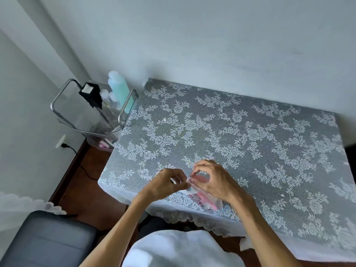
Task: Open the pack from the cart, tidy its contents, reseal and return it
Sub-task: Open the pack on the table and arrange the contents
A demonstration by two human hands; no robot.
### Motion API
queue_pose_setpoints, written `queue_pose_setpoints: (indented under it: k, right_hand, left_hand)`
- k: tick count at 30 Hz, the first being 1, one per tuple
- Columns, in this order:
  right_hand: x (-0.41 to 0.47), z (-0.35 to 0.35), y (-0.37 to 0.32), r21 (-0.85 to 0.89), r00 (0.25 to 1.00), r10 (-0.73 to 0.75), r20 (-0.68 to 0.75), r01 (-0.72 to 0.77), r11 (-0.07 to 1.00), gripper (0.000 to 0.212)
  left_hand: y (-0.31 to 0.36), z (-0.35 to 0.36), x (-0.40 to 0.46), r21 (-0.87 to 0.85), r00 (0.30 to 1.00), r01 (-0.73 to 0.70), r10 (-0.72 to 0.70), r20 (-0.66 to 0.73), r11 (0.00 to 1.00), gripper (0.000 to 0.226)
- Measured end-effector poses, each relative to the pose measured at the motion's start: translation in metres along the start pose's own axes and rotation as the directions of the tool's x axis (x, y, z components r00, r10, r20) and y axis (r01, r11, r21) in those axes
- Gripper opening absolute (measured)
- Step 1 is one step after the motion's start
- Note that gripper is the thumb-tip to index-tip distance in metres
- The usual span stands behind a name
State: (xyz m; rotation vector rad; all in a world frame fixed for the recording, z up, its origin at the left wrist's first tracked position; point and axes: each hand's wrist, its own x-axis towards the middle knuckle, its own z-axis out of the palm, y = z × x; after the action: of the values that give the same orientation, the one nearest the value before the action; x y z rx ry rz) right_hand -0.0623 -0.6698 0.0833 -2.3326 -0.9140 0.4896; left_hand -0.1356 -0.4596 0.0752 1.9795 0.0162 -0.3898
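At the far left stands the cart (90, 110), a frame of shiny metal tube with clear shelves; a pale green bottle (120, 89) and a black box (90, 95) sit on it, well apart from the work. The table (240, 132) is covered with a grey cloth of white flower lace, a little rough in look.

The left hand (165, 183) pinches with thumb and fingertips together on the upper edge of the pack (204, 199). The pack is small, of thin soft plastic, pink and pale blue with a cartoon print, and it lies on the table near the front edge. The right hand (210, 178) pinches the same edge just beside the left, its fingers curved into a ring.

I judge this to be work at the seal, but I cannot tell if it is opening or closing. If opening, the next move needs a gentle pull apart, because such film tears easily.
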Motion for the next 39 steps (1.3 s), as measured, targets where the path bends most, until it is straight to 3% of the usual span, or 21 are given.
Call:
queue_pose_setpoints:
  k: [4, 10, 17, 24, 28, 33, 39]
  right_hand:
    - [-0.001, -0.005, -0.005, 0.044, 1.000, 0.008, 0.028, -0.010, 0.999, 0.026]
    - [-0.003, -0.002, -0.008, 0.035, 0.999, -0.018, -0.051, 0.020, 0.999, 0.017]
    - [-0.014, -0.002, -0.012, 0.119, 0.985, 0.025, -0.173, -0.004, 0.993, 0.023]
    - [-0.019, -0.008, -0.005, 0.171, 0.988, 0.079, -0.135, -0.055, 0.984, 0.021]
    - [-0.012, -0.010, -0.005, 0.048, 0.999, 0.042, -0.013, -0.041, 0.998, 0.035]
    - [-0.009, -0.018, -0.005, 0.091, 0.997, 0.037, -0.065, -0.031, 0.995, 0.020]
    - [-0.015, -0.021, -0.004, 0.145, 0.992, 0.070, -0.108, -0.054, 0.988, 0.026]
  left_hand:
    - [-0.002, 0.003, -0.001, 0.049, 0.995, -0.062, 0.066, -0.072, 0.997, 0.014]
    - [0.005, 0.007, 0.001, 0.084, 0.972, -0.137, 0.150, -0.181, 0.987, 0.024]
    - [0.012, 0.006, 0.001, 0.158, 0.946, -0.155, 0.193, -0.260, 0.975, 0.017]
    - [0.004, 0.010, -0.003, -0.095, 0.994, -0.070, 0.062, -0.086, 0.993, 0.016]
    - [0.009, 0.007, 0.000, -0.047, 0.996, -0.082, 0.080, -0.036, 0.996, 0.022]
    - [0.008, 0.007, 0.003, -0.093, 0.995, -0.072, 0.066, -0.070, 0.993, 0.014]
    - [0.006, 0.013, 0.001, -0.282, 0.999, 0.005, 0.011, 0.053, 0.959, 0.006]
